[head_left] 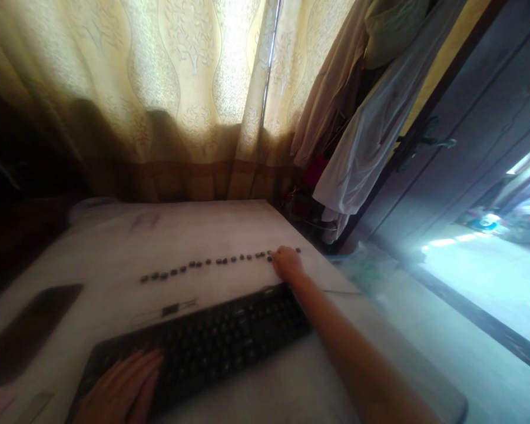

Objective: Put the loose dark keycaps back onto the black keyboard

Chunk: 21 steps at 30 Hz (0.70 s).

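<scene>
A black computer keyboard (229, 335) lies at a slant on the white tabletop. My left hand (123, 383) rests flat over its left end, fingers stretched out and covering the keys there. Beyond the keyboard, small dark keycaps (208, 261) form a long uneven row. My right hand (288, 263) reaches over the keyboard's right end to the right part of this row. Its fingers are closed and touch down among the keycaps; what they hold, if anything, is hidden and blurred.
A small dark object with thin ends (171, 309) lies between keyboard and row. To the left is a dark flat rectangular thing (35, 324). A cable (342, 292) runs to the table's right edge. Curtains (189, 88) hang behind, with clothes (362, 147) and a door (459, 118) at right.
</scene>
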Each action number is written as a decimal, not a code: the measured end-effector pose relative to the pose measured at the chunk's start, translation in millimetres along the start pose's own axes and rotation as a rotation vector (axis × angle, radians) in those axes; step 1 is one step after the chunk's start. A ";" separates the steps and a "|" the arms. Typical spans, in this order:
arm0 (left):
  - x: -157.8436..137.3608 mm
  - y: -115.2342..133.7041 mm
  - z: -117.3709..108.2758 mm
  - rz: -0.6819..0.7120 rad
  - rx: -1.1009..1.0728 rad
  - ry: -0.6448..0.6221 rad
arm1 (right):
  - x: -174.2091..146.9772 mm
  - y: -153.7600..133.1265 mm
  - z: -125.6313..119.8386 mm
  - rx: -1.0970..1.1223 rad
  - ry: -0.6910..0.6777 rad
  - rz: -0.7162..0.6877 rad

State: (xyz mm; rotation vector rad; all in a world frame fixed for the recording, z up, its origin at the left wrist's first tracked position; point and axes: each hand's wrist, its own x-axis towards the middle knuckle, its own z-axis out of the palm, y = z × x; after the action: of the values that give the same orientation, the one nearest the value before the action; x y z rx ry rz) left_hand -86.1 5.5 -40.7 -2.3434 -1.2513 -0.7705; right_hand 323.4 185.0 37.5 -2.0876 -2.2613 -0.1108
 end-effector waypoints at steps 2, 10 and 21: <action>5.1 4.8 -4.7 -0.028 0.003 -0.002 | 2.8 -0.9 1.1 -0.035 -0.029 -0.018; 13.5 16.4 -12.0 -0.111 -0.053 0.020 | 2.5 -3.3 1.5 -0.095 -0.101 -0.049; 25.2 24.6 -20.2 -0.112 -0.066 0.040 | -1.5 -2.4 4.0 -0.008 -0.100 -0.037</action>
State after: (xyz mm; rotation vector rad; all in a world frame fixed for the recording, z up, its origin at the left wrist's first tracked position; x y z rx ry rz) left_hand -59.7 -2.8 -11.0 -2.3129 -1.3686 -0.9027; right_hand 321.1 183.7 33.3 -2.1018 -2.3596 -0.0180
